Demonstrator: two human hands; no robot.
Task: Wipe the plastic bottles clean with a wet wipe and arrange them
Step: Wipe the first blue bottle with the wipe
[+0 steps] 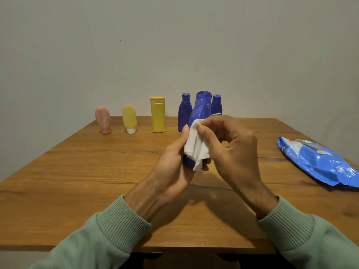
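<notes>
Left hand (172, 164), right hand (235, 150) and wet wipe (196, 146) hide the lower half of the held blue bottle (201, 111); right of them, the wipes pack (318, 164) is cut off.

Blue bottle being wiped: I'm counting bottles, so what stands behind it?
Two smaller blue bottles stand upright behind it: the left blue bottle and the right blue bottle. The held bottle and right hand cover parts of them; anything directly behind is hidden.
</notes>
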